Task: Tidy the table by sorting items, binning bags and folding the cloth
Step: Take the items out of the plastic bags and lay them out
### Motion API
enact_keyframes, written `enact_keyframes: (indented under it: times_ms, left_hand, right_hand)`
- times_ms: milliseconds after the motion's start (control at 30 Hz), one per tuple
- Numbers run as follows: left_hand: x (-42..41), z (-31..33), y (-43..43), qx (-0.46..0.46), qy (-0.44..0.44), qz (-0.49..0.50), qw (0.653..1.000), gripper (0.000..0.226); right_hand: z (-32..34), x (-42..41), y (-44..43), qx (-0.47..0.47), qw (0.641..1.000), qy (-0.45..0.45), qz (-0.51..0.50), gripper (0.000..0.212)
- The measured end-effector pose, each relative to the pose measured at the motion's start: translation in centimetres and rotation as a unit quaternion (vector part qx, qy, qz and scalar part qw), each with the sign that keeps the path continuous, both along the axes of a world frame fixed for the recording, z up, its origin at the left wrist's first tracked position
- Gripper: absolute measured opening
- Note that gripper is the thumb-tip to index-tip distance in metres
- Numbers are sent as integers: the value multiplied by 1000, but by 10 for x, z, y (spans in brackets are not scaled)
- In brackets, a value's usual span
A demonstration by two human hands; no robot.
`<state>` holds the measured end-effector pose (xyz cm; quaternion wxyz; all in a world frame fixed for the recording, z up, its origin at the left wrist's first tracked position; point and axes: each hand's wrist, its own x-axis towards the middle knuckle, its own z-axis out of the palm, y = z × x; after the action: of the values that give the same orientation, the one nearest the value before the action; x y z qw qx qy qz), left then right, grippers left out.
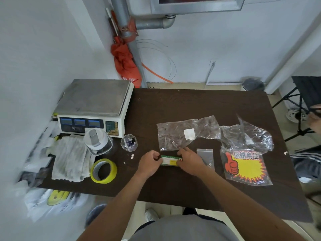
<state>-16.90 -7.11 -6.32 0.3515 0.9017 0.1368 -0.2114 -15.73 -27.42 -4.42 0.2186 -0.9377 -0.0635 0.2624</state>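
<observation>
My left hand (150, 162) and my right hand (190, 160) both pinch a small green and white card stack (170, 160) lying on the dark table (191, 188). Just beyond it lies a clear plastic bag (182, 133) with a white sticker. A crumpled clear bag (248, 134) lies to its right. A small zip bag (205, 154) sits beside my right hand. A bag with red and yellow promo signs (245, 166) lies at the right. A white cloth (71, 159) lies bunched at the table's left.
A weighing scale (93, 106) stands at the back left. A lidded jar (98, 142), a small clear container (129, 143) and a yellow tape roll (103, 170) stand near the cloth. White plastic bags (45, 204) hang off the left edge. A bin (252, 84) stands behind the table.
</observation>
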Motion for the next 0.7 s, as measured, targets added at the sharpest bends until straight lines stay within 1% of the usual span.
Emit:
enact_keyframes:
  times_ms: [133,233,400,700]
  left_hand:
    - [-1,-4,-2,20,2,-39,999,45]
    - [1,-5,-1,35,1,-68,997,48]
    - [0,-4,-2,76,2,-117,990,47]
    - [-1,-3,-5,98,6,-154,983,46]
  right_hand:
    - [1,-2,-10,-18,1000,-1,-11,46]
    - [0,-6,-9,-20,1000,4,-13,48]
    - [-5,-11,5,-18,999,34,-24,57]
    - [-11,-12,10,-36,998,49,-30,55]
